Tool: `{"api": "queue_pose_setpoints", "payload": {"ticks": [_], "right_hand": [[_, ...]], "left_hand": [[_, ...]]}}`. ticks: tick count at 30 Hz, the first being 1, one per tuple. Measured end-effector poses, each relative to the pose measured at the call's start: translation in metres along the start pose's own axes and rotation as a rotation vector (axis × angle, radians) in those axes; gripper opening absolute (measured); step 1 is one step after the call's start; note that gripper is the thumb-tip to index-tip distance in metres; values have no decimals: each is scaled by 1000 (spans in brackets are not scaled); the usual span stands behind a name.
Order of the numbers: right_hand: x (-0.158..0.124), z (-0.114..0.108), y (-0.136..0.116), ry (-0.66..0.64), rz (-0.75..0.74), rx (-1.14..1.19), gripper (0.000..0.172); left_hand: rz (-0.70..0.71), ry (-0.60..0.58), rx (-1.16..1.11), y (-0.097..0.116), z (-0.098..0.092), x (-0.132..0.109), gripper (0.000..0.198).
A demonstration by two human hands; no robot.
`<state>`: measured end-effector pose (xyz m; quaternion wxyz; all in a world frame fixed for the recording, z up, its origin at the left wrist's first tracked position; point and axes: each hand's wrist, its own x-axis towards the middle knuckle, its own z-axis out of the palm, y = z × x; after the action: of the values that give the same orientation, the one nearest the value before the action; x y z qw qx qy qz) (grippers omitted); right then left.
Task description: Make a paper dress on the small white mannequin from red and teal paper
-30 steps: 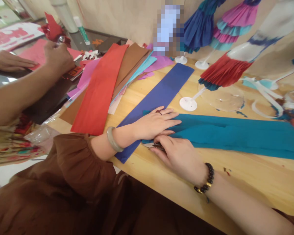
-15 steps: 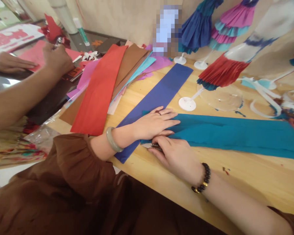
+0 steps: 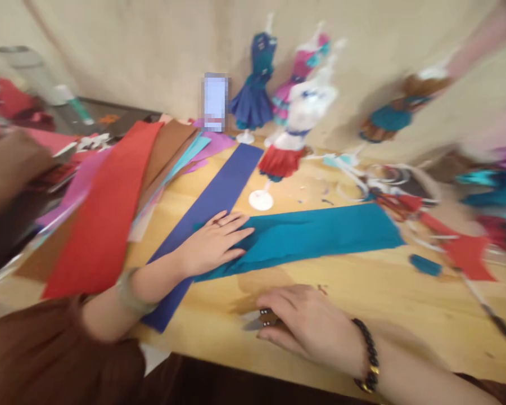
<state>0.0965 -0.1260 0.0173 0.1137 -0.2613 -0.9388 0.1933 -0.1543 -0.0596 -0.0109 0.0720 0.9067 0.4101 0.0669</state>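
A beige wall (image 3: 152, 67) is fronted by a wooden worktop (image 3: 362, 292). A teal strip (image 3: 312, 236) is laid across the worktop, its left end overlapping a diagonally placed blue strip (image 3: 211, 205). That end is covered by the left hand (image 3: 213, 244), fingers slightly spread. By the right hand (image 3: 312, 320), apart from the teal strip, snips (image 3: 267, 318) are pinched between fingers and thumb, tip pointed left.

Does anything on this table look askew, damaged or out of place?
Only mildly: the teal strip under the left hand looks creased, not smooth, and a small teal scrap lies loose near its right end, like an offcut.
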Motion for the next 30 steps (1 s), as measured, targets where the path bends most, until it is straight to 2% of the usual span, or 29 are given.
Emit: {"api": "queue_pose_setpoints", "payload": {"ticks": [2, 5, 9, 11, 14, 17, 21, 25, 30], "right_hand": [[-30, -13, 20, 44, 105, 5, 33], [-80, -32, 54, 103, 313, -37, 27], [-134, -45, 87, 190, 542, -159, 27], [-150, -45, 95, 222, 564, -189, 26], [-157, -46, 101, 275, 485, -246, 19], [-147, -52, 108, 348, 396, -295, 15], [-110, -65, 123, 401, 291, -260, 18], [-52, -76, 132, 347, 220, -131, 18], [12, -71, 126, 217, 140, 59, 28]], "left_hand": [[-2, 55, 25, -6, 4, 0, 50], [29, 113, 84, -15, 10, 1, 48], [98, 156, 185, -22, 15, 0, 44], [135, 196, 248, -23, 15, 0, 43], [116, 238, 300, -16, 10, 5, 38], [87, 206, 348, -3, -2, 10, 34], [35, 43, 371, 18, -23, 16, 33], [-113, -119, 232, 34, -38, 23, 32], [-236, -168, 91, 41, -43, 28, 34]]}}
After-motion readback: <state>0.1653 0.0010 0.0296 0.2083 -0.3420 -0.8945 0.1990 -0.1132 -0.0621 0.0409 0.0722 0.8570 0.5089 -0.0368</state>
